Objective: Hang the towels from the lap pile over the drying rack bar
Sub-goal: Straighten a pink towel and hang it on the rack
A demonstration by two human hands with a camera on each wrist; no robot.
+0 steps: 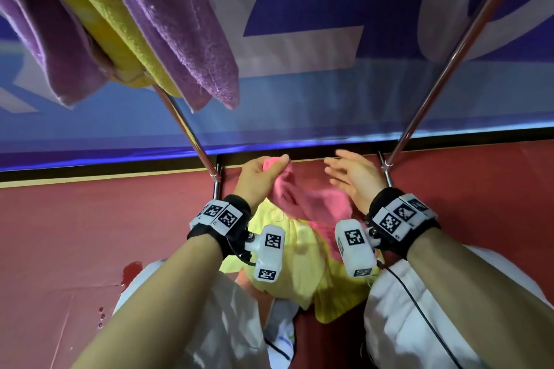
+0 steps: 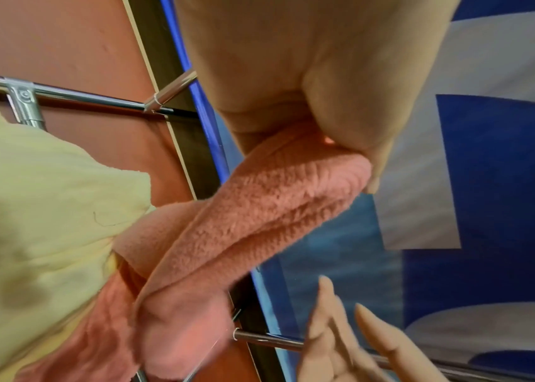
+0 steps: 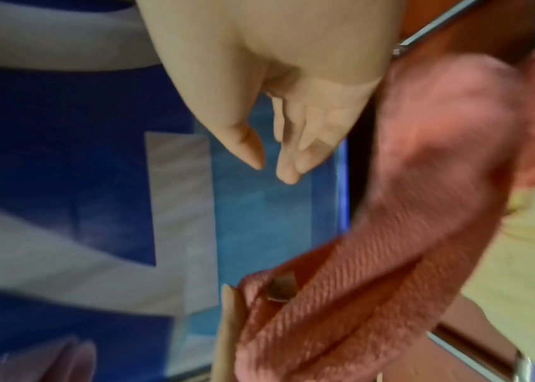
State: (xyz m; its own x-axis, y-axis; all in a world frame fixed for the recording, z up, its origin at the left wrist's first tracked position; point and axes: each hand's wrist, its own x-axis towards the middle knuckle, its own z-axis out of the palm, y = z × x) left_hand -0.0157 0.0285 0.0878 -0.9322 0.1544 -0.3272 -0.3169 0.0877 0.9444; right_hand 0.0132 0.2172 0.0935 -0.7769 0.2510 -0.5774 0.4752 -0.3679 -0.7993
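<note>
Pink towel (image 1: 302, 198) stretched pile-to-rack, corner pinched by left hand (image 1: 260, 177); right hand (image 1: 353, 180) released.

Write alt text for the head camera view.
The left hand pinches a corner of a pink towel lifted off a yellow towel on the lap, while the open right hand reaches toward it. Purple and yellow towels hang from the rack above.
</note>
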